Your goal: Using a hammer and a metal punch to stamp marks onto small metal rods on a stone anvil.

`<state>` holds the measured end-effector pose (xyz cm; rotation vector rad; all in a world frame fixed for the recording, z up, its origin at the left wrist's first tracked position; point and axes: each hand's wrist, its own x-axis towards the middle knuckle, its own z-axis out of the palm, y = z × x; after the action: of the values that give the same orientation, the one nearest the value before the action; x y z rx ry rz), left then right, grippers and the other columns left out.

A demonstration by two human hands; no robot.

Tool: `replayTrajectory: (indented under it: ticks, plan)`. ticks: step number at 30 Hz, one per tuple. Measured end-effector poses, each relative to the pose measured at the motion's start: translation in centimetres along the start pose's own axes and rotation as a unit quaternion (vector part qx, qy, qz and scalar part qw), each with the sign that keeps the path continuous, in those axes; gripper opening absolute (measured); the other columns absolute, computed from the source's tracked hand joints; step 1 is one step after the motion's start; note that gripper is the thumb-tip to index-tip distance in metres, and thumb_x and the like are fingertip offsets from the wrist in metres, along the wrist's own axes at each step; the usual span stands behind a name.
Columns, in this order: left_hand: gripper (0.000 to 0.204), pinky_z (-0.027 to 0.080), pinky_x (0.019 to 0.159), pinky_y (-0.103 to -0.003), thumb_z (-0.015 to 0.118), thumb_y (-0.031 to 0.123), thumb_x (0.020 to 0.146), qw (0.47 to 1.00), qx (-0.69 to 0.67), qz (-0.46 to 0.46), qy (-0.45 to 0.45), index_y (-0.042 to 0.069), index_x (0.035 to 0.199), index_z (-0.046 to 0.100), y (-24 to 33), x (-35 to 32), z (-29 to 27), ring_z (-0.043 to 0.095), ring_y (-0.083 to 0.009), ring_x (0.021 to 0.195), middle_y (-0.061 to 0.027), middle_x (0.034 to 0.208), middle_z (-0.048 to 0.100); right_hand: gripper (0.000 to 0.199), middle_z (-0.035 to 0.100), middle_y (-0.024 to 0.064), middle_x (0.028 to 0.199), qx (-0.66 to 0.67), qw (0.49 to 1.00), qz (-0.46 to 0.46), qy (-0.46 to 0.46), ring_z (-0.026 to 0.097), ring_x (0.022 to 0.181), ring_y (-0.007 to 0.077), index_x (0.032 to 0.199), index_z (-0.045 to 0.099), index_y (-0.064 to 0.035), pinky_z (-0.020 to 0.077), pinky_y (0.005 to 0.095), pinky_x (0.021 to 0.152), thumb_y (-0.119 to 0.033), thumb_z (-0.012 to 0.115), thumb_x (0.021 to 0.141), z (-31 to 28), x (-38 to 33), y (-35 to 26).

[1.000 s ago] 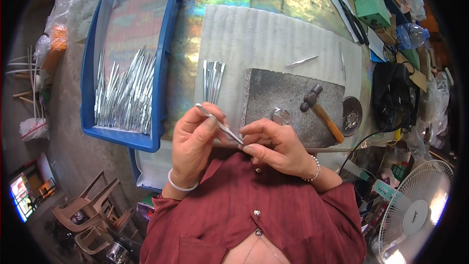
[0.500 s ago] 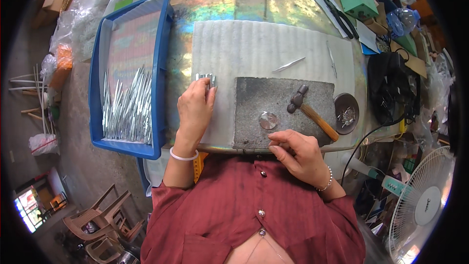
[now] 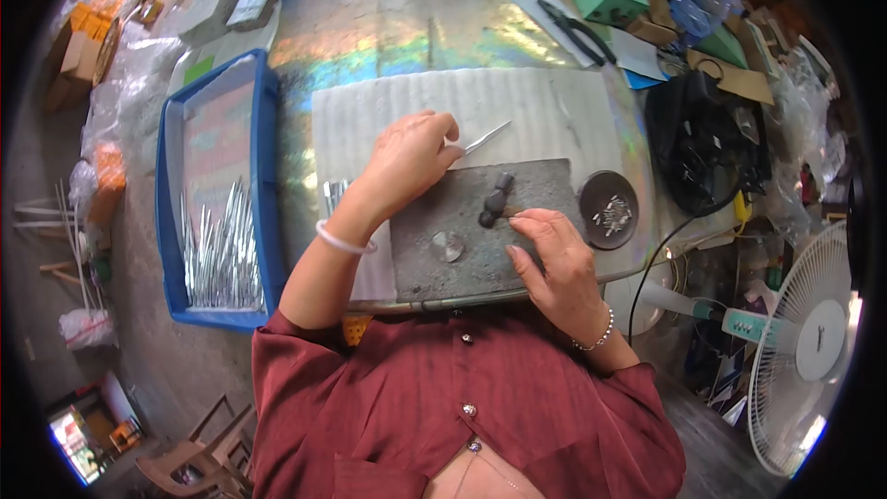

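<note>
Left hand [image 3: 407, 155] reaches forward over the white corrugated mat [image 3: 545, 102], fingers curled and pinched on one end of a thin silver metal strip [image 3: 487, 137]. The strip points away to the upper right, its far end low over the mat, just past the top edge of the grey stone slab [image 3: 462, 222].

Right hand [image 3: 552, 263] lies on the slab's near right corner, fingers bent over the handle of a small hammer [image 3: 496, 200]. The dark hammer head sits on the slab, pointing away from the body; the handle is mostly hidden under the fingers, so I cannot tell how firm the grip is.

A small round metal disc [image 3: 448, 246] lies on the slab, left of the right hand. A short bundle of silver strips [image 3: 334, 194] rests on the mat beside the left wrist. A dark round dish [image 3: 608, 209] with small metal bits stands just right of the slab.

A blue tray [image 3: 168, 194] at far left holds a heap of long silver strips. The surface [image 3: 388, 28] beyond has a shiny rainbow sheen. Pliers [image 3: 575, 32] lie at upper right; a white fan [image 3: 806, 351] stands at lower right.
</note>
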<state>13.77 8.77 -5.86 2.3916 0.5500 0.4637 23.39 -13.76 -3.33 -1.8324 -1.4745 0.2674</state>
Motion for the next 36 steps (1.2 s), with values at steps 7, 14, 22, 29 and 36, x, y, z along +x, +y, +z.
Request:
replayTrajectory:
  ticks: [7, 14, 22, 29, 36]
  plan:
    - [0.022, 0.045, 0.061, -0.042, 0.068, 0.020, 0.069, 0.975, 0.059, -0.032, -0.214, 0.000, 0.074, 0.059, -5.5, 3.4, 6.1, 0.058, -0.0325, 0.067, -0.0178, 0.070, 0.059, 0.027, 0.059, 0.0113, 0.101, -0.155, 0.987, 0.034, 0.029, 0.056, 0.093, 0.0270, 0.102, 0.059, -0.0070, 0.0427, 0.0387, 0.078, -0.018, 0.059, 0.077, 0.6, -2.5, 3.6]
    - [0.012, 0.046, 0.056, -0.037, 0.062, 0.007, 0.073, 0.969, 0.054, 0.098, -0.222, -0.004, 0.074, 0.057, -7.9, 4.6, 5.8, 0.057, -0.0249, 0.058, -0.0154, 0.065, 0.060, 0.029, 0.053, 0.0110, 0.098, -0.166, 0.976, -0.011, 0.139, 0.052, 0.098, 0.0260, 0.093, 0.054, -0.0053, 0.0412, 0.0377, 0.082, -0.022, 0.065, 0.072, 4.0, -2.1, 3.6]
    - [0.033, 0.046, 0.065, -0.038, 0.062, 0.025, 0.081, 0.931, 0.071, 0.052, -0.355, -0.008, 0.085, 0.063, -6.0, 5.9, 5.0, 0.056, -0.0242, 0.067, -0.0187, 0.075, 0.063, 0.026, 0.057, 0.0167, 0.090, -0.069, 0.991, -0.090, 0.070, 0.057, 0.089, 0.0327, 0.091, 0.056, -0.0017, 0.0457, 0.0427, 0.079, -0.026, 0.056, 0.083, 2.9, -0.8, 0.3]
    - [0.037, 0.047, 0.063, -0.038, 0.060, 0.029, 0.079, 0.927, 0.090, 0.103, -0.350, -0.006, 0.087, 0.064, -9.6, 7.0, 5.6, 0.058, -0.0254, 0.067, -0.0197, 0.075, 0.064, 0.018, 0.055, 0.0162, 0.093, -0.693, 0.524, -0.311, 0.386, 0.058, 0.089, 0.0294, 0.095, 0.052, 0.0002, 0.0474, 0.0378, 0.077, -0.016, 0.048, 0.088, 4.4, -0.1, -5.1]
    - [0.029, 0.050, 0.067, -0.038, 0.062, 0.027, 0.076, 0.928, 0.118, 0.144, -0.321, 0.002, 0.091, 0.068, -10.6, 7.4, 6.8, 0.063, -0.0268, 0.070, -0.0161, 0.079, 0.067, 0.019, 0.055, 0.0195, 0.092, -0.658, 0.563, -0.386, 0.317, 0.058, 0.087, 0.0360, 0.093, 0.050, -0.0002, 0.0466, 0.0431, 0.075, -0.019, 0.050, 0.089, 4.0, 0.3, -4.0]
